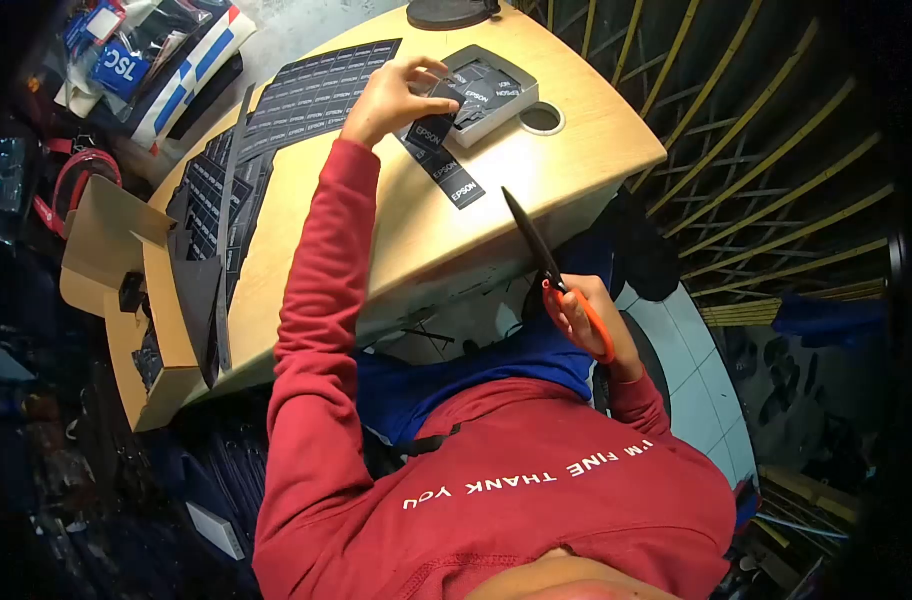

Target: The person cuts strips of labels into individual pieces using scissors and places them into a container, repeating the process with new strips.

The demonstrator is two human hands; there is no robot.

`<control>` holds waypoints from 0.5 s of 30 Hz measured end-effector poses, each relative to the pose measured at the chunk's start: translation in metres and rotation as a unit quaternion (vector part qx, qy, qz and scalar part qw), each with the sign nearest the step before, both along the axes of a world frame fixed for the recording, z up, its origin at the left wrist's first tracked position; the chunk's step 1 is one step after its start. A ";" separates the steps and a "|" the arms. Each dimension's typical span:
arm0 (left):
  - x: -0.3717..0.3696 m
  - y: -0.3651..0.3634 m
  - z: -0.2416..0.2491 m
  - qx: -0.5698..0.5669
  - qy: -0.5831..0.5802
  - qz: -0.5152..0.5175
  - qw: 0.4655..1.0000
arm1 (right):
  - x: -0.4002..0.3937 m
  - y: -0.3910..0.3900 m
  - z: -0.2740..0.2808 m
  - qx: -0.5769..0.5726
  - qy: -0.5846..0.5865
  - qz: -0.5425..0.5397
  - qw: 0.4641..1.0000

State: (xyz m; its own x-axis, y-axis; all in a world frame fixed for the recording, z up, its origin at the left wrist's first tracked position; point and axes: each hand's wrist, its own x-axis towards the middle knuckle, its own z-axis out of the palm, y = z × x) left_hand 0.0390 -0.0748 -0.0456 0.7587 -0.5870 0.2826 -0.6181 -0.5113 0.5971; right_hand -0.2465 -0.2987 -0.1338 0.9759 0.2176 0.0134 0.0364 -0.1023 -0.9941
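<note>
My left hand (396, 97) pinches a strip of black EPSON labels (444, 165) between thumb and fingers. The strip slants down over the wooden table (406, 225), its lower end near the front edge. Just beyond it, an open grey box (516, 105) holds several loose black labels (481, 90). My right hand (583, 312), lower and to the right, is wrapped round the orange handles of black-bladed scissors (538, 243). The blades look closed and point up toward the tabletop, apart from the strip.
Black label sheets (316, 95) and a long metal ruler (226, 240) lie at the table's left. An open cardboard box (161, 310) stands at the left edge. A round hole (543, 118) is beside the grey box. A folding gate (766, 160) borders the right.
</note>
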 end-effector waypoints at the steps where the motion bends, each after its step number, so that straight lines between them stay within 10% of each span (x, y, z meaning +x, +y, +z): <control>1: -0.012 0.002 0.001 -0.038 0.020 0.038 0.998 | 0.001 0.000 -0.001 0.006 -0.003 -0.012 1.000; 15: -0.163 0.037 0.015 -0.296 0.307 -0.039 0.904 | 0.030 0.023 0.007 0.010 -0.062 -0.039 0.997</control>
State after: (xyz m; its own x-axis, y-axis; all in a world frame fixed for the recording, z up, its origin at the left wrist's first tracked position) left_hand -0.1236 -0.0379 -0.0311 0.8426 -0.5282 0.1047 -0.0976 0.0413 0.9944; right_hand -0.2164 -0.2755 -0.1270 0.9805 0.1396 0.1381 0.1515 -0.0908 -0.9843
